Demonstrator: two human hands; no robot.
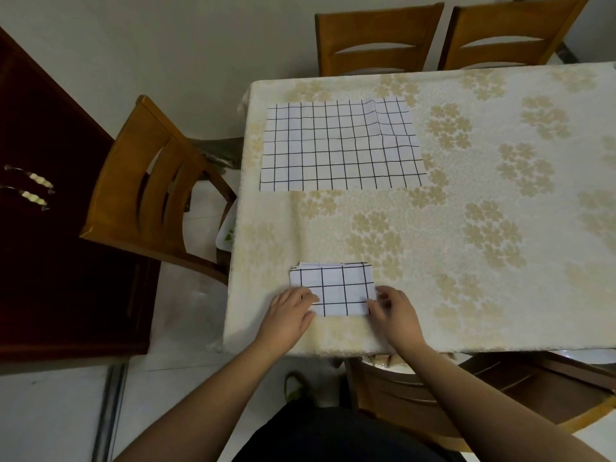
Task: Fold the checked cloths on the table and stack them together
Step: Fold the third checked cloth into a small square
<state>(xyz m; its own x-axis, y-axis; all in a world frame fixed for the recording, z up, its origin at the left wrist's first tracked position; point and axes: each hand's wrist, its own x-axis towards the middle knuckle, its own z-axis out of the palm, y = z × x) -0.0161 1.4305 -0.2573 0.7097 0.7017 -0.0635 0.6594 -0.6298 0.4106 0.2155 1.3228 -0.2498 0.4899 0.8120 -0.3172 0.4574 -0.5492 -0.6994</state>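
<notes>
Near the front edge of the table [500,311]: a folded cloth [333,288], a small thick rectangle with its upper layers slightly staggered. Further back, well apart from it: a second cloth [340,145], spread flat and unfolded, one ridge of a crease toward its right side.

Left hand [288,315] resting on the folded cloth's left end, fingers fairly straight and laid flat, pressing rather than gripping. Right hand [393,311] at the right end, fingers bent at the cloth's corner, apparently pinching or tucking the edge; whether any layer is actually held between them, impossible to tell.

Judged as the finishing of the first fold, with the second cloth untouched, so roughly halfway.

Risks from here:
- Springing open of the top layers once both hands lift, since the stack already looks uneven along its far edge.
- Sliding toward the table's front edge, very close by, if pressed or smoothed toward the body on the slick patterned tablecloth [450,228].
- A mismatched pile later, if the far cloth ends up folded to a different size.
- Dragging the tablecloth while reaching across.
</notes>
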